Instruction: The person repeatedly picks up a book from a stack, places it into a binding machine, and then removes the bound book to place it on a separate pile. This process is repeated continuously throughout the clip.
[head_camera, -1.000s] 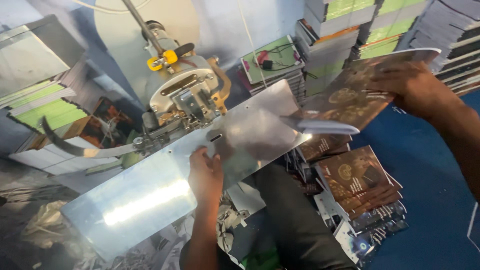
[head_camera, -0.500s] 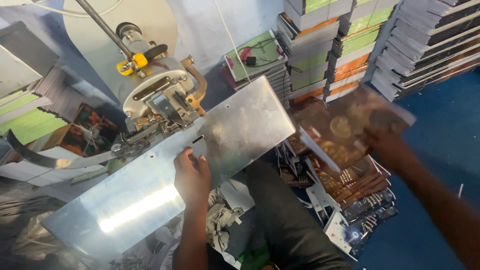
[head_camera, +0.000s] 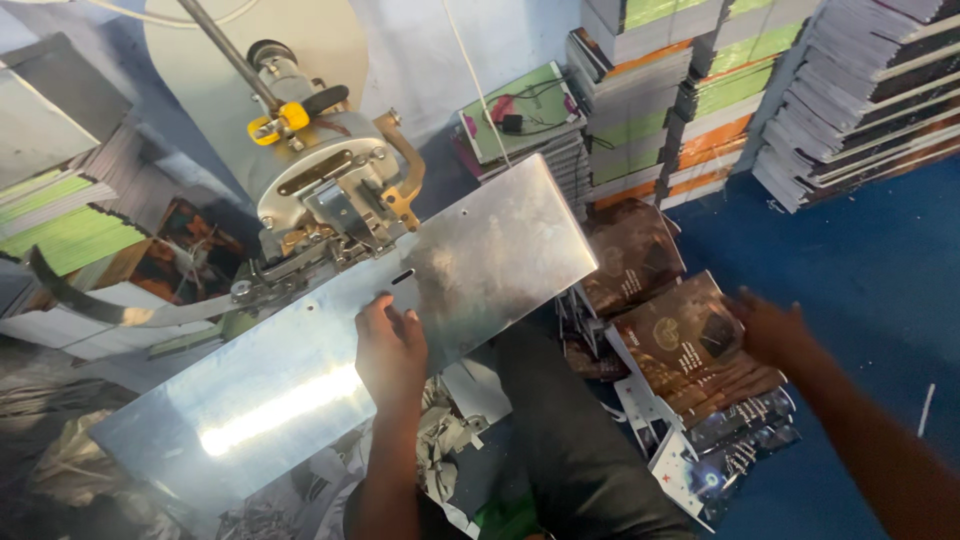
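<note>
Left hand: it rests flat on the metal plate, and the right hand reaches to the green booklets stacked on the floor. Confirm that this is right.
Not quite. In the head view the left hand does rest on the metal plate, but the booklets under the right hand are dark brown, not green; the green ones sit in stacks by the wall.

Single head view, looking steeply down, close over metal plate (head_camera: 340, 340), floor beyond

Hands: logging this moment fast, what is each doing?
Left hand: open, resting flat on the metal plate.
Right hand: blurred, on the brown booklet; grip unclear.
</note>
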